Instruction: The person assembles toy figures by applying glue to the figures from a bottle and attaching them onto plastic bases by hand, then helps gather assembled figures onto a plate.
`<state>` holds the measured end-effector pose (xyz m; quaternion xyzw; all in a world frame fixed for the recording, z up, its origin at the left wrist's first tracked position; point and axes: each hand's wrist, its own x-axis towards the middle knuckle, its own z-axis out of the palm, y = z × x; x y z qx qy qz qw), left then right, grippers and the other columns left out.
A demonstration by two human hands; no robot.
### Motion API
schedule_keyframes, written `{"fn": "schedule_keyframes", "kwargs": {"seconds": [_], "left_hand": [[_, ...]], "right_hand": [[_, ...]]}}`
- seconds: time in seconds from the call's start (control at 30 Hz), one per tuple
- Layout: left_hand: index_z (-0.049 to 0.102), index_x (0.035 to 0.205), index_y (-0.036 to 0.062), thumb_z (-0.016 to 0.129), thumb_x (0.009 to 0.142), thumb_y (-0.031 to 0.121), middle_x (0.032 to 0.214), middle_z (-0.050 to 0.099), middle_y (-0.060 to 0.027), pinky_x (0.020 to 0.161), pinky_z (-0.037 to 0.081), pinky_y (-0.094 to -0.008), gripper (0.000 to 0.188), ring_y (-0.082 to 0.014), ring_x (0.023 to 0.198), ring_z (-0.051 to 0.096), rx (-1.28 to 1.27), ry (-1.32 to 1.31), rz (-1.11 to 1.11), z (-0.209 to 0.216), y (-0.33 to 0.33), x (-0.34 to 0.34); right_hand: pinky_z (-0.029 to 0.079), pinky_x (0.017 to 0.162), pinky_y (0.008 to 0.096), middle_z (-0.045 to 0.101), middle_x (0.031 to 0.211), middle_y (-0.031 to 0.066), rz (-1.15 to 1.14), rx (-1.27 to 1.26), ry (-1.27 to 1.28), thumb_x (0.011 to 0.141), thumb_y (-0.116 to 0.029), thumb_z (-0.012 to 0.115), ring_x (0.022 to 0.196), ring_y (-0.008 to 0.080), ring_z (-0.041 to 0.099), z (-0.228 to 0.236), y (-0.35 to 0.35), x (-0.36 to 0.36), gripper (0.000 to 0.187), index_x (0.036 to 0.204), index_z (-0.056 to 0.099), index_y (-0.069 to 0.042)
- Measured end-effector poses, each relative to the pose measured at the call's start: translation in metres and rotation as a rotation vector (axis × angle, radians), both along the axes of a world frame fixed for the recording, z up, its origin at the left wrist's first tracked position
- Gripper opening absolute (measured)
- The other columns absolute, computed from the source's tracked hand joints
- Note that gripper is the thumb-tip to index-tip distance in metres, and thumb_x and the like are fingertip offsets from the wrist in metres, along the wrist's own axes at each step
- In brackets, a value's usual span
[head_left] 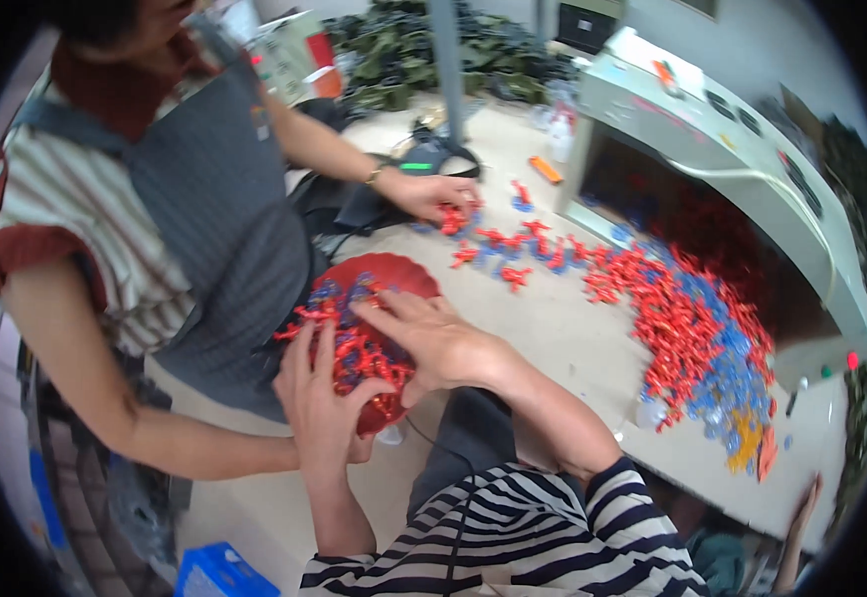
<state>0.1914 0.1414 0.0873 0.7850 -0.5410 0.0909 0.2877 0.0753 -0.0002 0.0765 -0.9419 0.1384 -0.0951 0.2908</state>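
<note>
Red figures [354,350] lie beneath the splayed left hand [319,398].

Pale green machine [697,127], grey post [445,70], heap of dark green pieces [393,60], small orange object [545,170], blue box [222,573]

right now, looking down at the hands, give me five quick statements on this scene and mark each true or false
1. The left hand and the right hand are both at the small pieces in the red bowl. True.
2. The pile by the pale machine is entirely red. False: it also has blue and yellow in it.
3. A co-worker's hand is at red pieces on the table. True.
4. The orange item lies inside the machine. False: it lies on the table, outside the machine.
5. The wearer's sleeves are striped dark and white. True.
</note>
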Motion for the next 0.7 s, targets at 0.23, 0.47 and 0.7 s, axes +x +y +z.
{"fn": "schedule_keyframes", "kwargs": {"seconds": [0.23,0.47,0.7], "left_hand": [[0.061,0.102,0.0001,0.072,0.067,0.007,0.103,0.059,-0.0115,0.083,0.045,-0.0384,0.037,-0.0302,0.096,0.056,-0.393,0.174,-0.523,-0.008,-0.017,-0.088],[0.036,0.132,0.0023,0.07,0.074,0.02,0.133,0.032,-0.0244,0.099,0.028,-0.0475,0.069,-0.0398,0.126,0.03,-0.044,0.304,-0.462,-0.108,-0.137,-0.135],[0.015,0.141,0.0054,0.073,0.07,0.031,0.14,0.017,-0.0286,0.103,0.019,-0.0568,0.095,-0.0451,0.133,0.006,0.063,0.25,-0.065,-0.122,-0.208,-0.113]], "right_hand": [[0.04,0.094,0.0408,0.051,0.121,0.0223,-0.374,0.089,-0.445,0.067,-0.017,0.072,0.113,0.037,0.048,-0.005,0.002,-0.078,0.062,0.123,0.048,-0.003],[0.038,0.094,0.0467,0.042,0.131,0.0192,-0.983,-0.119,0.037,0.059,-0.021,0.079,0.123,0.0335,0.039,-0.037,-0.104,-0.127,0.085,0.132,0.038,-0.006],[0.036,0.097,0.0494,0.036,0.136,0.0132,-0.801,-0.161,0.361,0.067,-0.05,0.07,0.124,0.0321,0.037,-0.051,-0.146,-0.082,0.082,0.136,0.032,-0.025]]}}
